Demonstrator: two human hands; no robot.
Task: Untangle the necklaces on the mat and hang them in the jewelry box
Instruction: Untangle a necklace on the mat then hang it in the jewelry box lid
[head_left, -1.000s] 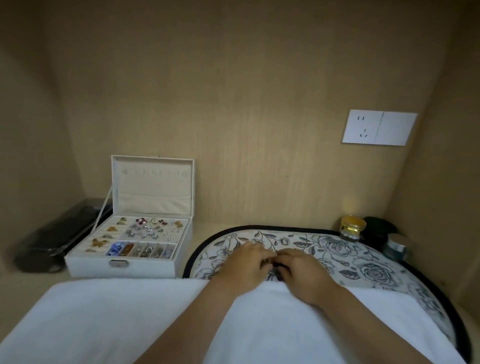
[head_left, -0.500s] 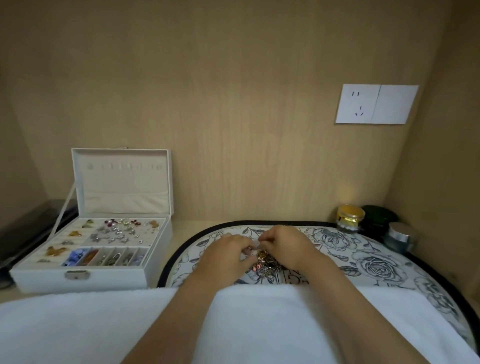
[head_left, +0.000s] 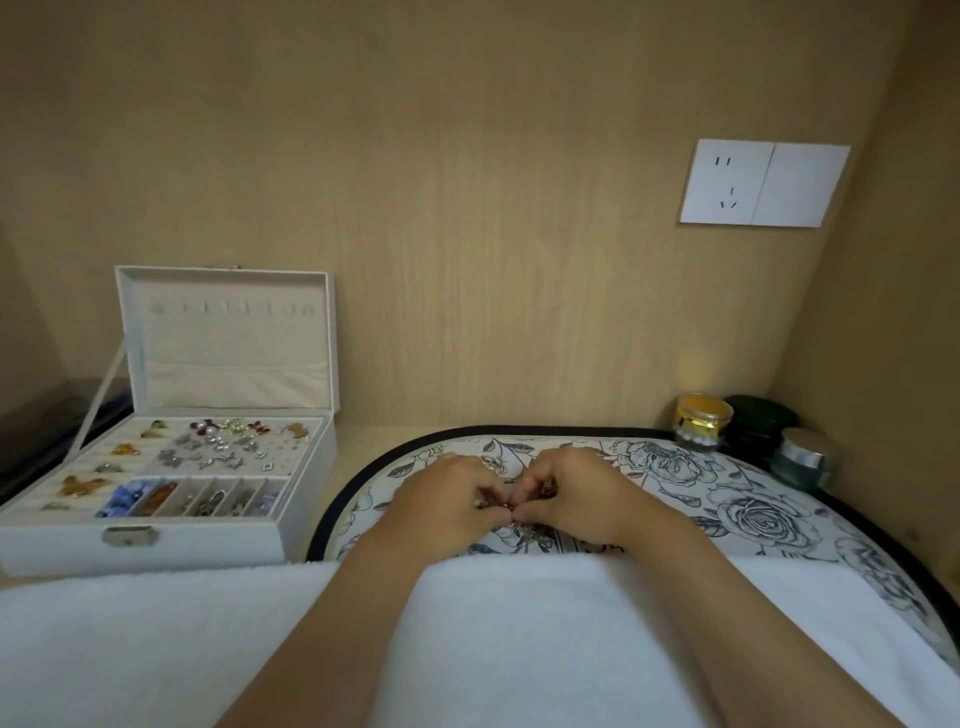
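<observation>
I am looking at the necklaces (head_left: 524, 530), a small tangled clump lying on the mat (head_left: 753, 514) between my two hands. My left hand (head_left: 447, 506) and right hand (head_left: 576, 499) are both pinching at the knot, fingertips pressed together on the strands. I judge these chains light, limp and slippery, thin enough to kink or snap if I am tugging hard, so I am taking hold near the knot and teasing loops apart. A white towel (head_left: 208, 639) is covering the near edge of the mat. The jewelry box (head_left: 223, 332) is standing open to the left on the desk, its lid hooks apparently bare.
</observation>
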